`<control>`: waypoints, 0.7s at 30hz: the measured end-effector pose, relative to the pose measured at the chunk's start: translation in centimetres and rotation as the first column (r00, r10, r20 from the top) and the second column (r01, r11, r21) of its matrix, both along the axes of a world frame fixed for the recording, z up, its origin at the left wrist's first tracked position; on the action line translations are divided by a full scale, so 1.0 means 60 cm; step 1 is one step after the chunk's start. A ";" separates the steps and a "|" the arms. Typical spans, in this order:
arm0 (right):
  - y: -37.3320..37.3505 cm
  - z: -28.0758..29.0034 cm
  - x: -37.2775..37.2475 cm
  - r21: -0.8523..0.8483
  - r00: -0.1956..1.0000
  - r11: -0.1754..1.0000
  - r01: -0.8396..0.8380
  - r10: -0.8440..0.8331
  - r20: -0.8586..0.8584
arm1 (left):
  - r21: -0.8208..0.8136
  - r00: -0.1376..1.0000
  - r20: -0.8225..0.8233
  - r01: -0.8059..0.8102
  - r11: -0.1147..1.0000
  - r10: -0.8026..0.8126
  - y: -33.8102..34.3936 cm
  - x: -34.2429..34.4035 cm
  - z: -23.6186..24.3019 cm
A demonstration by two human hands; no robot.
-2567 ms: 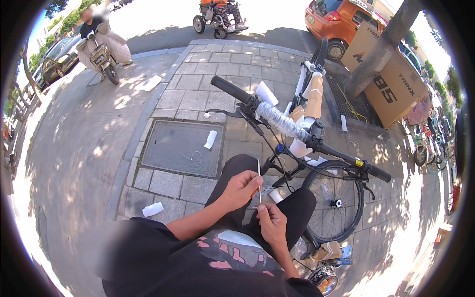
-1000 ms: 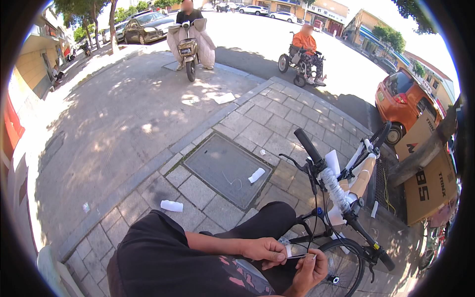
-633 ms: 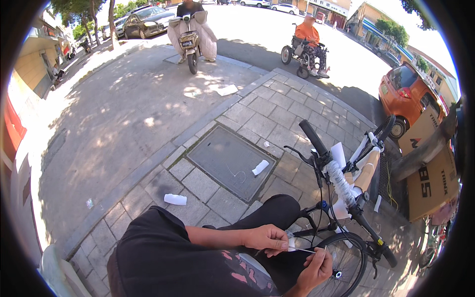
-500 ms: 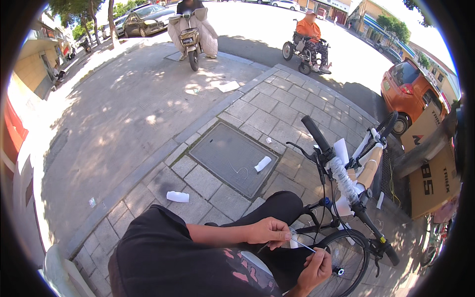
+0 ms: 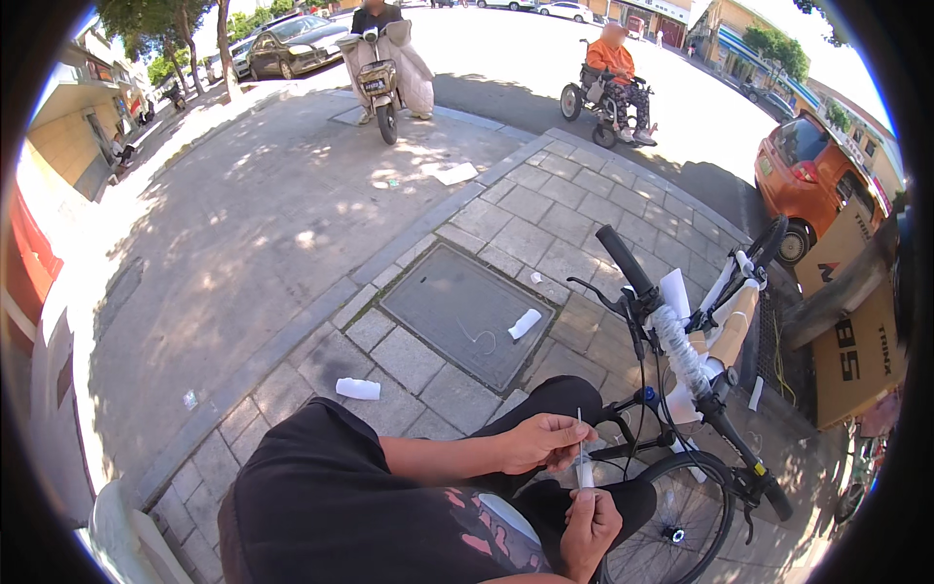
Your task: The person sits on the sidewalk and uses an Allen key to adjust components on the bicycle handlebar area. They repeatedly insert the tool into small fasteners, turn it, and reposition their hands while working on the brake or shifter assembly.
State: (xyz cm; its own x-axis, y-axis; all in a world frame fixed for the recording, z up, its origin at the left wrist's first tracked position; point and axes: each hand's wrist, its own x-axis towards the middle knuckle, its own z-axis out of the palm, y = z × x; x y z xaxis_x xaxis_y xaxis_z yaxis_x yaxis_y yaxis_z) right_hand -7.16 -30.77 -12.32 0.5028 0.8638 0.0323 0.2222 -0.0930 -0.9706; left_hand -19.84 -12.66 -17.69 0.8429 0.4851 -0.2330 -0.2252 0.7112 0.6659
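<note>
My left hand [image 5: 556,443] pinches a thin, pale rod [image 5: 579,422] near its upper part, with the rod standing almost upright. Below it, my right hand [image 5: 590,533] is closed on the rod's lower end. Both hands are over my dark-trousered legs, beside a partly wrapped bicycle [image 5: 715,419]. Its handlebar [image 5: 623,253] has clear plastic round the middle, and cardboard [image 5: 732,331] covers part of the frame. The front wheel [image 5: 673,533] is just right of my right hand, partly behind my leg.
White packing pieces [image 5: 358,388] lie on the paving [image 5: 467,220] and a metal cover [image 5: 438,307]. Cardboard boxes [image 5: 848,358] lean by a tree trunk [image 5: 808,321] at right. A scooter rider [image 5: 379,68], a person in a wheelchair [image 5: 613,78] and an orange car [image 5: 808,180] are farther away.
The rod has swung from nearly level to nearly upright. My left hand has risen, while my right hand has shifted down and left. The view has shifted slightly.
</note>
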 end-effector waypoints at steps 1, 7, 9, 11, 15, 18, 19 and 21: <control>-0.001 -0.001 -0.001 0.004 1.000 1.000 0.001 -0.001 0.005 | 0.015 1.000 0.021 0.021 1.000 -0.021 -0.001 0.006 0.003; -0.004 -0.003 -0.001 0.026 1.000 0.999 0.023 -0.023 0.003 | 0.114 0.993 0.020 0.112 0.987 -0.115 -0.004 0.027 0.021; -0.005 -0.004 -0.002 0.032 1.000 0.999 0.028 -0.029 0.010 | 0.120 0.992 0.022 0.119 0.986 -0.123 -0.007 0.031 0.024; -0.006 -0.004 -0.003 0.024 0.999 0.999 0.039 -0.039 -0.001 | 0.106 0.990 0.032 0.133 0.985 -0.137 -0.007 0.039 0.027; -0.007 -0.003 -0.005 0.033 0.998 0.998 0.056 -0.056 0.015 | 0.091 0.987 0.059 0.142 0.986 -0.148 -0.009 0.047 0.024; -0.010 -0.007 -0.006 0.036 0.996 0.995 0.089 -0.089 -0.001 | 0.089 0.985 0.062 0.157 0.984 -0.163 -0.016 0.051 0.030; -0.010 -0.006 -0.006 0.037 0.996 0.995 0.089 -0.089 -0.004 | 0.084 0.984 0.060 0.161 0.983 -0.167 -0.017 0.051 0.029; -0.011 -0.005 -0.008 0.035 0.996 0.995 0.092 -0.092 -0.011 | 0.070 0.983 0.054 0.173 0.982 -0.177 -0.021 0.051 0.028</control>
